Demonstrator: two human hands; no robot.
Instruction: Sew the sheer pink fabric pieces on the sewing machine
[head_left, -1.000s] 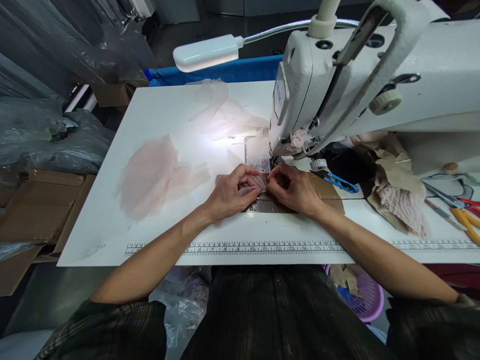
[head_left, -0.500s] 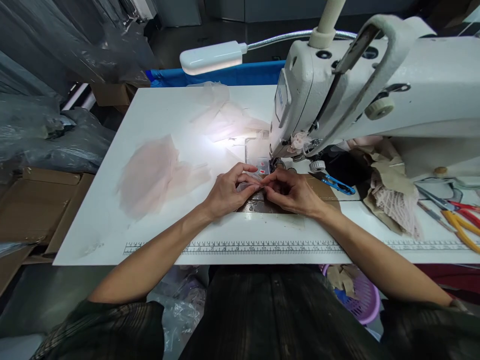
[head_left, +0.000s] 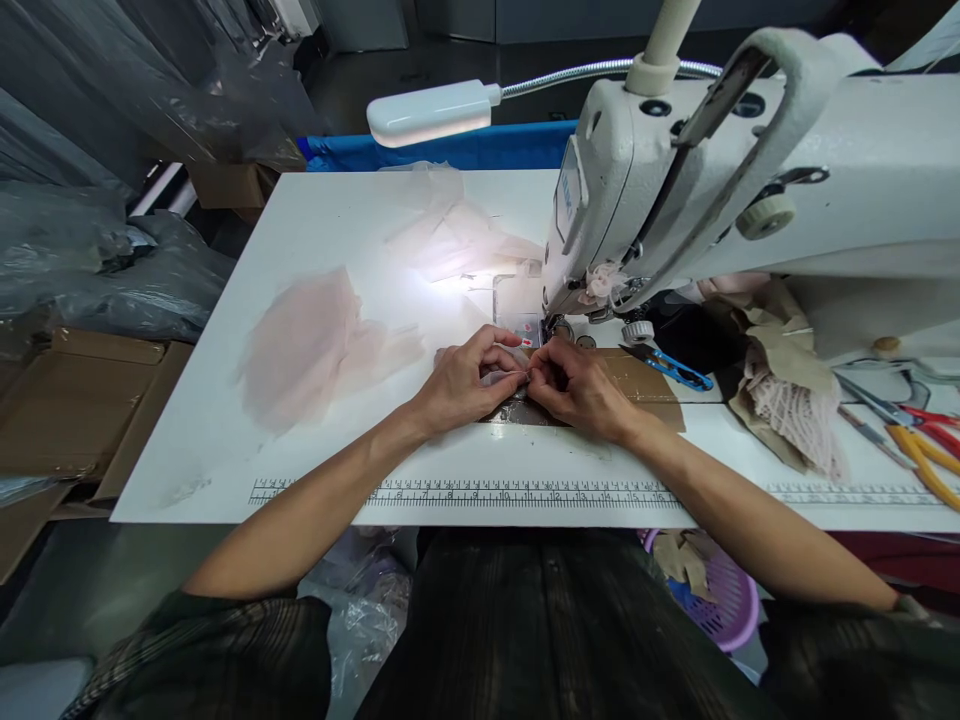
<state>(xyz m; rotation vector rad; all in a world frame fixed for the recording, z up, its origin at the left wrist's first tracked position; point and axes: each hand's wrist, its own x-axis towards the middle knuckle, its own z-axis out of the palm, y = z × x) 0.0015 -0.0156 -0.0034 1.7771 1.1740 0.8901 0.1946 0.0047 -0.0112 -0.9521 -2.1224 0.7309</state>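
Observation:
My left hand and my right hand meet fingertip to fingertip on a small sheer pale fabric piece, both pinching it. They rest on a brown taped patch of the white table, just in front of the needle area of the white sewing machine. A heap of sheer pink fabric lies to the left of my left hand. More pale pieces lie under the lamp light behind my hands.
A white gooseneck lamp hangs over the table. Blue thread snips lie right of my right hand. Beige and pink cloth scraps, scissors sit far right. A printed ruler runs along the front edge. Cardboard boxes stand left.
My hands have drawn slightly closer together on the small fabric piece. My right fingers now press tighter against my left fingertips. The view shifted a little.

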